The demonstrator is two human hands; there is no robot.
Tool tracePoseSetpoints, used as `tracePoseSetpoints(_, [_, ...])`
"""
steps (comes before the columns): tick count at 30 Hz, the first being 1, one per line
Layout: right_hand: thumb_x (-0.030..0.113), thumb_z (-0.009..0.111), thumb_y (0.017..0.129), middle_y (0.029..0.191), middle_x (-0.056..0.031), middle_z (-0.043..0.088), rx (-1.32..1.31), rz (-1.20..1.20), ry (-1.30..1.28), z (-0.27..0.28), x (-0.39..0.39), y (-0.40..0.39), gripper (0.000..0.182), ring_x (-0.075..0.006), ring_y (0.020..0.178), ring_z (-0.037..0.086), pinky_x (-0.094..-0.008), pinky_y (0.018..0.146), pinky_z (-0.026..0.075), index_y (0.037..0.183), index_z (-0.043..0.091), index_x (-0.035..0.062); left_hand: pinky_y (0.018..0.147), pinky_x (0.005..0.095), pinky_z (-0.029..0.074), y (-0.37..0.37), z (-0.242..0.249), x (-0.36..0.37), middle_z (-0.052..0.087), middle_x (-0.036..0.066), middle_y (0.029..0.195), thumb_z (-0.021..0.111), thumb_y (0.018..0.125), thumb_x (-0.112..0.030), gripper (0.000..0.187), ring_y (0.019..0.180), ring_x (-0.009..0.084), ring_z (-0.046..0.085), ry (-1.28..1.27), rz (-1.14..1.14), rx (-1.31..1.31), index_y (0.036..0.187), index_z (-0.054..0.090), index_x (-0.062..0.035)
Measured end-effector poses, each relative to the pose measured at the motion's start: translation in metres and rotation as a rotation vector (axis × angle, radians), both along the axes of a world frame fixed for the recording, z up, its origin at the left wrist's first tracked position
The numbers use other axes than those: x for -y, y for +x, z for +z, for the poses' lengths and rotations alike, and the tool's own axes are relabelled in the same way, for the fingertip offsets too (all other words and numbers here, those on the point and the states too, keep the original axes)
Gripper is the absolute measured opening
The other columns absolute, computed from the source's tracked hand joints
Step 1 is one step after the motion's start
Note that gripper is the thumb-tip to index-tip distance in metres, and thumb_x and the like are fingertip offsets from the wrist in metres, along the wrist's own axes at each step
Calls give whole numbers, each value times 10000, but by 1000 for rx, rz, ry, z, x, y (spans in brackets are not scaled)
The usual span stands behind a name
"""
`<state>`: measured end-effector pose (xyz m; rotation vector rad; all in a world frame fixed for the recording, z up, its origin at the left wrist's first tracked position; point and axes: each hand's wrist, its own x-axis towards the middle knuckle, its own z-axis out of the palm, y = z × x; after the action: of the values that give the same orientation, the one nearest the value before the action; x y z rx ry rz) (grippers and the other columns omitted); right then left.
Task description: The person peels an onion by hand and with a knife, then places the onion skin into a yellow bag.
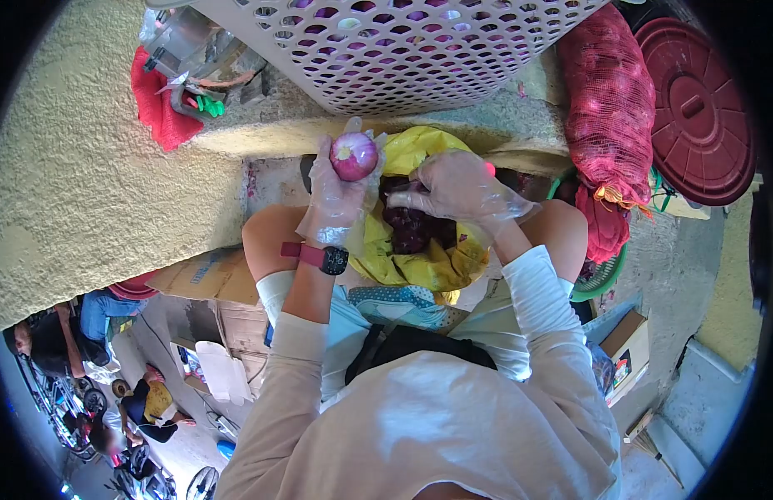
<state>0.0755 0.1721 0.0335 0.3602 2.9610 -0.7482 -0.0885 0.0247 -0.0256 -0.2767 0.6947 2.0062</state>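
Note:
In the head view, my left hand [330,196], in a clear plastic glove, is closed around a peeled purple onion [354,157], its pale cut end facing up. My right hand [461,185], gloved the same way, is curled shut over the yellow bag. A pinkish-red end [490,169] pokes out of its fist; the rest of that object is hidden. Between my knees the yellow plastic bag [378,260] gapes wide, with dark purple onion skins [411,229] inside. Onion and right hand are apart.
A white perforated basket [420,71] of onions stands ahead on a concrete ledge. To the right are a red mesh sack [607,100] of onions, a dark red lid [695,108] and a green basket [602,279]. People and bicycles are at lower left.

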Motion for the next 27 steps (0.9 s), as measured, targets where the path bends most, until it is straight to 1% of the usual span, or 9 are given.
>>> tracePoseSetpoints(3, [748,675,802,739,-174,696,24,38,-21,7,0,1,670,-386,727,688,-489,683,536,780,770,85,1062,540,515,7,14,-3,608,208,1346,404,1117,-450,543,1284,369,586,-82,17,-8,1450,512,-33])
tracePoseSetpoints(5, [731,685,807,737,-174,694,11,61,-9,7,-1,2,656,-387,724,686,-485,677,535,781,768,81,1017,515,546,5,7,-2,612,169,1352,381,1124,-444,541,1243,347,616,-110,7,-10,1458,527,-44])
tracePoseSetpoints(9, [712,735,769,736,-169,696,-109,5,-56,4,0,3,644,-386,719,686,-480,670,535,790,755,69,1002,529,551,-5,-21,3,629,167,1333,380,1127,-426,509,1211,339,636,-63,3,14,1439,549,-61])
tracePoseSetpoints(12, [703,773,745,740,-165,702,-194,-95,-85,-3,3,0,658,-374,718,692,-462,673,541,813,739,50,975,532,564,-2,-11,4,649,160,1309,408,1120,-430,503,1180,325,653,-5,-56,52,1415,562,-54])
tracePoseSetpoints(14, [696,793,738,746,-163,708,-230,-156,-108,-3,3,-1,672,-363,718,699,-445,680,549,824,727,33,941,522,581,5,0,2,653,164,1307,441,1109,-436,505,1176,317,656,-72,-155,-71,1397,568,-40])
tracePoseSetpoints(16, [657,806,752,747,-164,713,-233,-221,-140,7,5,-2,645,-366,714,698,-434,684,551,840,724,23,937,513,587,12,4,-1,655,169,1304,453,1104,-441,515,1163,315,664,-90,-167,-70,1393,569,-31])
tracePoseSetpoints(21, [635,814,751,737,-168,708,-291,-200,-164,6,8,-1,633,-366,706,691,-429,681,544,851,725,16,938,476,601,16,2,-1,670,182,1268,477,1095,-447,537,1103,299,694,-46,-230,12,1371,572,3])
tracePoseSetpoints(23, [629,816,752,733,-170,706,-298,-194,-158,9,9,-1,627,-365,704,690,-427,680,543,853,726,16,949,447,604,20,3,-1,683,183,1236,487,1094,-437,538,1066,286,706,-87,-214,-114,1357,571,24])
tracePoseSetpoints(27, [629,798,771,734,-176,703,-208,-184,-152,11,6,-1,619,-370,710,690,-442,686,542,872,738,21,949,439,604,21,8,-5,687,183,1218,499,1092,-425,530,1067,288,704,-150,-189,-129,1360,566,28])
